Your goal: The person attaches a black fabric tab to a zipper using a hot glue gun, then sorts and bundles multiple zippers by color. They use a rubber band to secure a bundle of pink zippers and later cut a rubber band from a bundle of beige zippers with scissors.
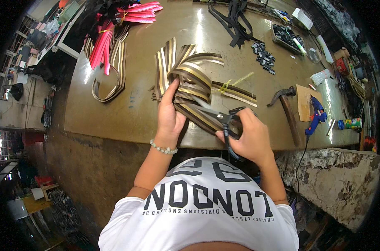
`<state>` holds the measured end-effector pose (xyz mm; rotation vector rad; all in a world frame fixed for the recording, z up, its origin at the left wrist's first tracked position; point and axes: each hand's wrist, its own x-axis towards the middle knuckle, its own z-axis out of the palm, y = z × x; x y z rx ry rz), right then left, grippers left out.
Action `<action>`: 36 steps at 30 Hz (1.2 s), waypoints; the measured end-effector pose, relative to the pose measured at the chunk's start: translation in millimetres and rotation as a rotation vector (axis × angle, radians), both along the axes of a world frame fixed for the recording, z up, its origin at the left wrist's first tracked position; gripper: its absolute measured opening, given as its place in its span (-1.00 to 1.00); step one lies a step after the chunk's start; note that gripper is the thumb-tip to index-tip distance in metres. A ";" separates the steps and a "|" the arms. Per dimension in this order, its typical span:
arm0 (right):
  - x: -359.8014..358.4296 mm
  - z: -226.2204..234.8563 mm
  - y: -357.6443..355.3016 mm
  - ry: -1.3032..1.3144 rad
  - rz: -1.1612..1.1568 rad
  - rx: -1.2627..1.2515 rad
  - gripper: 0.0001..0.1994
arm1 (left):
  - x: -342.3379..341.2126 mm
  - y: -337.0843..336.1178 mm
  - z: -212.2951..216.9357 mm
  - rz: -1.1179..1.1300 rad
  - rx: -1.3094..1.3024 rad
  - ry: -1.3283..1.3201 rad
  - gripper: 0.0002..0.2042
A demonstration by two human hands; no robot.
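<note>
My left hand [170,113] grips a bundle of brown, cream and gold striped webbing [189,81] over the near edge of the worn brown worktable [127,117]. A bead bracelet sits on that wrist. My right hand [248,136] holds black-handled scissors [221,117], their blades pointing left and lying on the striped strap just beside my left thumb. More loops of the same webbing fan out on the table behind the hands.
A hammer [287,104] and a blue glue gun [316,115] lie to the right beside a cardboard piece. Pink and striped straps [108,50] hang at the far left. Black straps [236,21], small black clips [264,55] and a tray of parts [287,37] sit at the back.
</note>
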<state>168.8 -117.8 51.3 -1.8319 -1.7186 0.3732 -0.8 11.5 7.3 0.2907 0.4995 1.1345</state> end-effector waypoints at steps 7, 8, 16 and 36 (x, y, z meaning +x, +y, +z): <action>-6.4 5.3 4.6 0.016 -0.082 -0.098 -0.50 | 10.5 -14.6 0.7 0.113 0.130 0.182 -0.75; -8.9 4.4 5.4 0.025 -0.091 -0.100 -0.50 | 11.4 -16.8 1.7 0.132 0.168 0.165 -0.75; -28.0 -10.6 17.5 -0.031 -0.163 0.035 -0.48 | 12.9 -22.4 11.3 -0.018 -0.003 0.012 -0.69; 32.2 2.0 -7.2 -0.039 0.131 -0.158 -0.61 | 5.0 -12.1 5.0 0.082 0.186 0.083 -0.81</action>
